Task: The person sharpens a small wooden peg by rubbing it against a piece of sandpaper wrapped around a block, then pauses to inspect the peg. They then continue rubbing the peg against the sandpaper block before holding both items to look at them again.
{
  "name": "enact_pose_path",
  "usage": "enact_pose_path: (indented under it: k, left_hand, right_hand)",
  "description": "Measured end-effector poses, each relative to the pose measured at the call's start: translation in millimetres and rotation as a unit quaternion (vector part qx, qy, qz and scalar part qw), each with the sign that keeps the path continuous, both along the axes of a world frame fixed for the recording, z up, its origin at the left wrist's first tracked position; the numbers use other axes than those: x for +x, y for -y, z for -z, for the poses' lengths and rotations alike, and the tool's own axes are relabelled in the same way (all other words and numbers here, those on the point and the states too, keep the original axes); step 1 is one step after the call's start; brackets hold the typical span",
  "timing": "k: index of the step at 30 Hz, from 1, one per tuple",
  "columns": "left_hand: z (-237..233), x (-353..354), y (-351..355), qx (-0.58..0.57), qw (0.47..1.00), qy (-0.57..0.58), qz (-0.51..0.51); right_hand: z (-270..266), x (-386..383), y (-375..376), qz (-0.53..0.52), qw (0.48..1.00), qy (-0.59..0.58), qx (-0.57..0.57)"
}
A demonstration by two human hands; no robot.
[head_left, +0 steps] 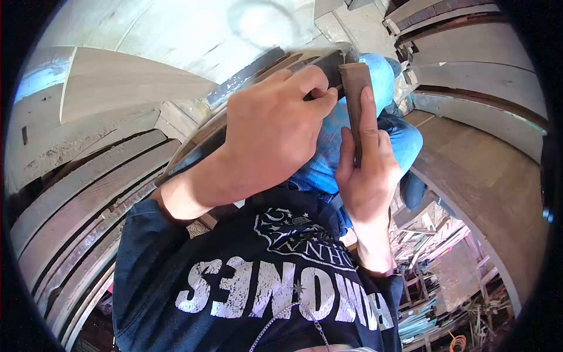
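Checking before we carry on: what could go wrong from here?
The left hand has its thumb tip close to the brown piece in the right hand, so a slip might scrape or pinch it.

The jeans show just behind the piece; if dropped, it could hit a leg.

Scrap litters the floor nearby, a possible stumble on standing.

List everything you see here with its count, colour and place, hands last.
Brown piece: one, brown, upper right of centre
Curved item: one, brown and dark, partly behind left wrist
Pale surface: one, whitish, top
Wooden boards: several, grey-brown, both sides
Scraps: many, mixed colours, lower right
Coil: one, orange, bottom right
Chain: one, silver, bottom middle
T-shirt: one, black with white print, bottom
Jeans: one pair, blue, right of centre
Left hand: one, bare, beside the brown piece
Right hand: one, bare, holding the brown piece
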State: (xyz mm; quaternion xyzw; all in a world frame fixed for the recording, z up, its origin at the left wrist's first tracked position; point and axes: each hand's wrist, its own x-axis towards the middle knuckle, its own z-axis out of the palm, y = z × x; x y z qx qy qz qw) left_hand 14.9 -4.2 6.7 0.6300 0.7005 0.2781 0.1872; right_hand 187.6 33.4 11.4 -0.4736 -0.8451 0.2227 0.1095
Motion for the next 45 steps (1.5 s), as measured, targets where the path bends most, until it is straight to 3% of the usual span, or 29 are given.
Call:
enact_pose_path:
  k: [3,11,15,19,31,43,45]
  left_hand:
    - [-1,-1,-1,-0.002,1.0,-0.003,-0.001]
    - [0,0,0,-0.002,1.0,0.0,-0.008]
    - [0,0,0,-0.004,1.0,0.001,-0.005]
    - [0,-1,1,-0.018,1.0,-0.008,-0.003]
    - [4,0,2,-0.008,1.0,-0.008,-0.01]
    - [4,0,2,-0.005,1.0,-0.009,-0.014]
    - [4,1,3,-0.006,1.0,-0.007,-0.017]
  right_hand:
    - [-6,-2,0,-0.008,0.999,0.012,-0.041]
    - [4,6,2,-0.012,0.999,-0.033,0.003]
    - [-1,2,0,-0.015,0.999,0.035,0.017]
    - [0,7,2,-0.034,0.999,-0.004,0.024]
    - [-5,1,0,-0.023,0.998,0.057,-0.027]
    - [7,3,-4,-0.064,0.996,0.014,0.067]
    - [-2,1,-3,-0.041,0.997,0.058,0.027]
